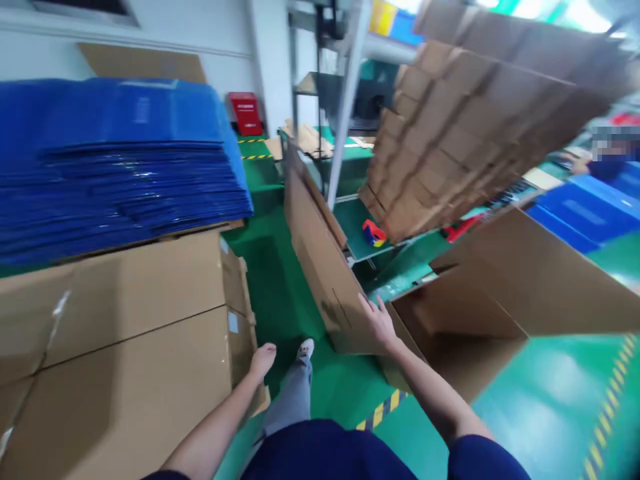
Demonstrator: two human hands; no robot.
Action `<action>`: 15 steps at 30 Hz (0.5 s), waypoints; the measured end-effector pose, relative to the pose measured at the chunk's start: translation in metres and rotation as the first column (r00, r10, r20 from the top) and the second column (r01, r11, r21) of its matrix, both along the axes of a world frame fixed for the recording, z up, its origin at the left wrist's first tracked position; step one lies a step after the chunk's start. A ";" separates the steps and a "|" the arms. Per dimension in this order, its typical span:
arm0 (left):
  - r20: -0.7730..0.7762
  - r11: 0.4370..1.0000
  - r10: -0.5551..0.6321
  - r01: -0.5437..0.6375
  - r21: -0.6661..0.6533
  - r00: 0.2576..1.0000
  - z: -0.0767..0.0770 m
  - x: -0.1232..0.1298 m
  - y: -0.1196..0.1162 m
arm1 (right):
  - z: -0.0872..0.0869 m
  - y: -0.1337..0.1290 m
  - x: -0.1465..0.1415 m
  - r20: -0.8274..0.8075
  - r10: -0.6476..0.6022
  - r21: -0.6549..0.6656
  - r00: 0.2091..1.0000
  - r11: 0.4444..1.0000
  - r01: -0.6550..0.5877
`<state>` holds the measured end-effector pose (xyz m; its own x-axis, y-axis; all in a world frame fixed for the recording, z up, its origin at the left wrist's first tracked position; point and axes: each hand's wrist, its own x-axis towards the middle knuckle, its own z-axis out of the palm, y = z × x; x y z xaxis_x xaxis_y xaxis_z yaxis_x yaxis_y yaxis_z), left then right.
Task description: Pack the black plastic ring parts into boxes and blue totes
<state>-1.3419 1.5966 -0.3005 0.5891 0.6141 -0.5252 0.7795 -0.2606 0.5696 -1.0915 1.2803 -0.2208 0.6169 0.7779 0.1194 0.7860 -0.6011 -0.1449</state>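
Green factory flooring point(280, 287) carries everything in view, with striped hazard tape point(383, 408) near the person's feet. Stacked blue sheets point(120, 167) rest on large sealed cartons point(125, 333) to the left; a tall bundle of flattened cardboard point(470, 127) leans on the green counter point(360, 230) beyond, beside a red and yellow tape dispenser point(374, 233).

The open carton point(480, 313) lies on the floor ahead and to the right, mouth upward, one long flap point(320, 260) raised.

The right hand point(380, 321) lies flat against that flap's outer face near its lower fold, fingers spread, gripping nothing. The left hand point(262, 360) hangs free with its fingers loosely curled, just beside the corner of the sealed cartons; whether it touches them cannot be told.

For a clean fold, the judgement is:
- Keep the palm flat and close to the crease, so the board bends on its score line.
- Bring the left hand to the flap's upper edge to stop twisting.
- Keep the feet clear of the carton's lower corner.
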 end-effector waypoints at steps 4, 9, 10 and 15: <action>0.062 0.954 -0.275 0.265 0.140 0.959 0.024 0.015 -0.030 | -0.004 -0.103 -0.098 -0.087 -0.044 0.085 0.995 0.995 0.051; 0.260 0.699 -0.691 0.532 0.479 0.674 0.085 0.047 -0.106 | -0.016 -0.256 -0.247 -0.260 -0.334 0.048 0.906 0.933 0.357; 0.277 0.615 -0.769 0.549 0.566 0.576 0.098 0.056 -0.124 | -0.020 -0.288 -0.278 -0.285 -0.421 0.035 0.861 0.893 0.449; 0.092 0.238 -0.967 0.702 0.671 0.240 0.135 0.092 -0.217 | -0.016 -0.395 -0.386 -0.266 -0.871 0.066 0.413 0.411 0.909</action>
<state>-1.2500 1.3796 -0.1653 0.9244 -0.3729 0.0798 -0.3783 -0.8703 0.3154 -1.4778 0.8850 -0.2367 0.9684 -0.2496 0.0019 -0.2293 -0.8927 -0.3880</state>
